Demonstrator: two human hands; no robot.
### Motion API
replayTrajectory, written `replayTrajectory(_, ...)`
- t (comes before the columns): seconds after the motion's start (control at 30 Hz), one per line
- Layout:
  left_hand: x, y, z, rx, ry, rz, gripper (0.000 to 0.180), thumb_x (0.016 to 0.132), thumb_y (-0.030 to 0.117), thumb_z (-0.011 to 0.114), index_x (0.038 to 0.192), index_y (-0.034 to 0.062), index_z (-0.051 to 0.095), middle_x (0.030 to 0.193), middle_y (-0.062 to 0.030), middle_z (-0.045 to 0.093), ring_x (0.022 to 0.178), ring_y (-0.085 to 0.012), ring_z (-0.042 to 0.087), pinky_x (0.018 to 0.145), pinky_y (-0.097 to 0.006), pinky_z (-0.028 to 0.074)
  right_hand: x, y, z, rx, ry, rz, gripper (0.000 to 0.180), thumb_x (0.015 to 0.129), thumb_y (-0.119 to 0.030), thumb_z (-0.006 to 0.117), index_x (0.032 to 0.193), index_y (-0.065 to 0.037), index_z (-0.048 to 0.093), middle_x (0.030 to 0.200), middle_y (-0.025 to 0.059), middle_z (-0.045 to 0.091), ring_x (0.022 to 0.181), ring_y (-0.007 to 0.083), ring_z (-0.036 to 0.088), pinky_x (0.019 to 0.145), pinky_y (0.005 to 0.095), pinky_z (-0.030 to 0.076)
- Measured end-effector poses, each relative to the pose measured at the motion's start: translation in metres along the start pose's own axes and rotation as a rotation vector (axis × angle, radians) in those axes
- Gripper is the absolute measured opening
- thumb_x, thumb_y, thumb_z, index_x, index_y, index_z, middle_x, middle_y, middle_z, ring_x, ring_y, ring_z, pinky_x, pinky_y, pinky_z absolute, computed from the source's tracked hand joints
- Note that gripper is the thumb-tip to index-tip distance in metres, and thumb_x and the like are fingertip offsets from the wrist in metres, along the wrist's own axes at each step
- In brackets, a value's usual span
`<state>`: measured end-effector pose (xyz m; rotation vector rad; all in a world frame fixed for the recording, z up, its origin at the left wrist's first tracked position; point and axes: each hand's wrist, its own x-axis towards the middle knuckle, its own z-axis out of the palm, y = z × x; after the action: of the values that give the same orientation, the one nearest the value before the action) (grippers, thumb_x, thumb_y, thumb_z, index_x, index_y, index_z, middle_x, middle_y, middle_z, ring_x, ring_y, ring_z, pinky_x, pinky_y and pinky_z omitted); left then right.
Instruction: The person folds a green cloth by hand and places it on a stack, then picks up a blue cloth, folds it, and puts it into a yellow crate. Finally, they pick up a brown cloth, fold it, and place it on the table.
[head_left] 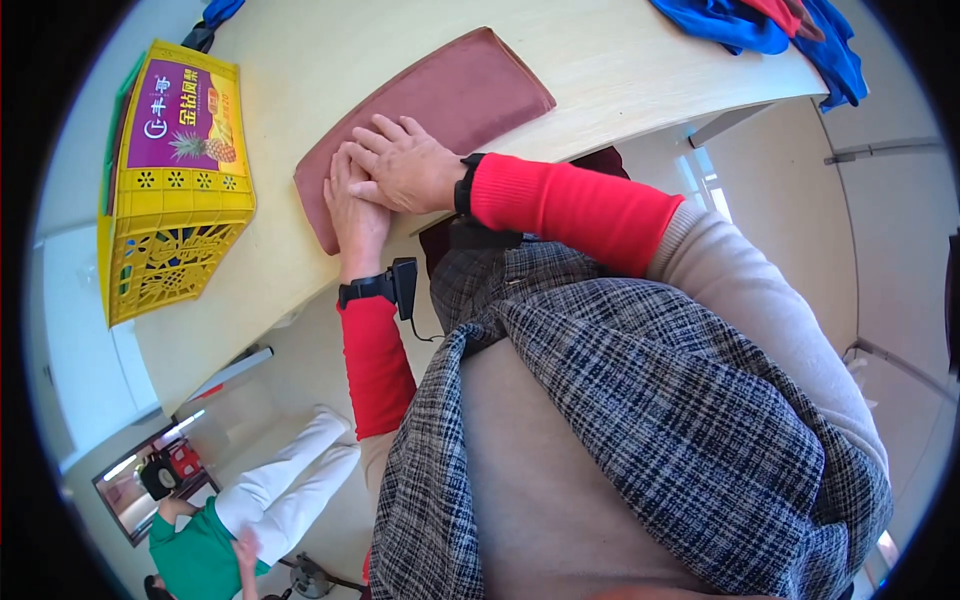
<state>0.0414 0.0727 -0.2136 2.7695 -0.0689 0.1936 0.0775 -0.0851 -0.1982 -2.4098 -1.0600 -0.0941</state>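
A folded maroon cloth (460,90) lies flat on the pale table, close to its near edge. My left hand (352,212) rests on the cloth's left part, fingers stretched out and partly hidden. Across its back lies my right hand (415,172), fingers spread and pointing to the far left. Both hands are open and press down with nothing in them. A black band circles each wrist, the left one carrying a small black box (404,286) with a cable.
A yellow plastic crate (180,225) with a purple label stands left on the table (610,60). Blue and red cloth (745,25) hangs over the far right corner. Beyond the table's left end, a person in a green top (200,545) and white trousers is in view.
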Motion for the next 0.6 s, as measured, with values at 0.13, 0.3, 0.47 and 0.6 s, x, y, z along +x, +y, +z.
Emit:
replayTrajectory(0.13, -0.005, -0.013, 0.017, 0.236, 0.081, -0.032, 0.058, 0.104, 0.046, 0.043, 0.155, 0.0186, 0.038, 0.162, -0.0112, 0.033, 0.151, -0.0311, 0.025, 0.119, -0.058, 0.019, -0.008, 0.028, 0.014, -0.171, 0.033, 0.05, 0.07, 0.104, -0.057, 0.035, 0.153, -0.006, 0.04, 0.158, 0.0143, 0.039, 0.151, 0.0342, 0.027, 0.123, 0.0495, 0.02)
replayTrajectory(0.3, 0.0, -0.028, 0.007, 0.278, 0.009, -0.137, 0.064, 0.104, 0.054, 0.035, 0.159, 0.0208, 0.032, 0.166, -0.01, 0.025, 0.154, -0.0337, 0.018, 0.119, -0.063, 0.015, -0.014, 0.083, -0.007, -0.335, 0.159, 0.129, 0.067, 0.104, -0.055, 0.035, 0.151, -0.008, 0.044, 0.157, 0.0128, 0.041, 0.15, 0.0335, 0.028, 0.123, 0.0484, 0.02)
replayTrajectory(0.47, -0.007, -0.038, 0.007, 0.256, 0.066, -0.201, 0.065, 0.104, 0.057, 0.035, 0.159, 0.0228, 0.032, 0.166, -0.0098, 0.025, 0.153, -0.0339, 0.02, 0.118, -0.063, 0.017, -0.023, 0.107, -0.023, -0.439, 0.166, 0.208, 0.064, 0.104, -0.053, 0.037, 0.151, -0.01, 0.044, 0.156, 0.0114, 0.042, 0.147, 0.0331, 0.032, 0.122, 0.0481, 0.023)
replayTrajectory(0.6, -0.003, -0.036, 0.0, 0.255, 0.059, -0.269, 0.066, 0.104, 0.056, 0.036, 0.159, 0.0211, 0.031, 0.166, -0.0127, 0.024, 0.153, -0.0332, 0.022, 0.118, -0.061, 0.02, -0.023, 0.122, -0.026, -0.457, 0.217, 0.254, 0.062, 0.103, -0.051, 0.04, 0.151, -0.01, 0.044, 0.155, 0.0105, 0.043, 0.146, 0.0325, 0.034, 0.121, 0.0484, 0.024)
